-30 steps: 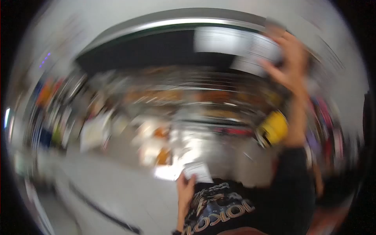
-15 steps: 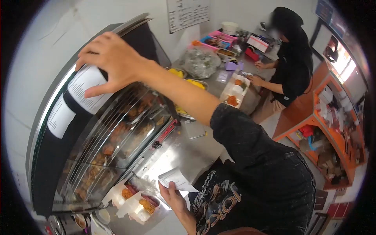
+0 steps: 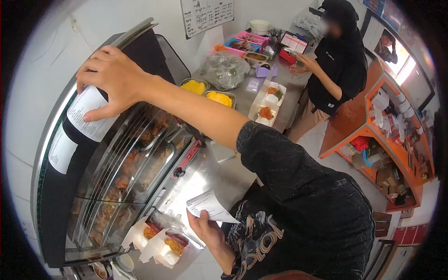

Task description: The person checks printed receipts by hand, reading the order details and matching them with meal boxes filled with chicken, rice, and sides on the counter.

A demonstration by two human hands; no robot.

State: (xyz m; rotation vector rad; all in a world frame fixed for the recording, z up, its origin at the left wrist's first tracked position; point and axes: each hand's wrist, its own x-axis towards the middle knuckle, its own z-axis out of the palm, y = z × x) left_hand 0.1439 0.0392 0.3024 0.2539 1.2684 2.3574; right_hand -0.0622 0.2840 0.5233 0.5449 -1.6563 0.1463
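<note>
My right hand (image 3: 105,84) reaches to the top of the food display case (image 3: 51,210). Its fingers are spread and bent over the upper edge, and the thumb lies on a printed receipt (image 3: 86,107) stuck to the black band. Just below it hangs a second receipt (image 3: 63,149). Lower down, my left hand (image 3: 212,238) is closed on a slightly curled paper slip (image 3: 210,203), thumb on top, in front of my black shirt. Near that hand, two open food boxes (image 3: 170,259) with fried food and something white stand on the metal counter (image 3: 205,170).
Behind the glass lie trays of fried food (image 3: 123,175). Yellow food (image 3: 219,98), a plastic bag (image 3: 226,70), a purple tape dispenser (image 3: 266,71) and a long food box (image 3: 259,109) sit further along the counter. A co-worker (image 3: 338,60) stands there, beside orange shelving (image 3: 345,133).
The view has shifted slightly. My right hand stays on the case edge and my left hand keeps the slip. The co-worker's hands have risen from the counter.
</note>
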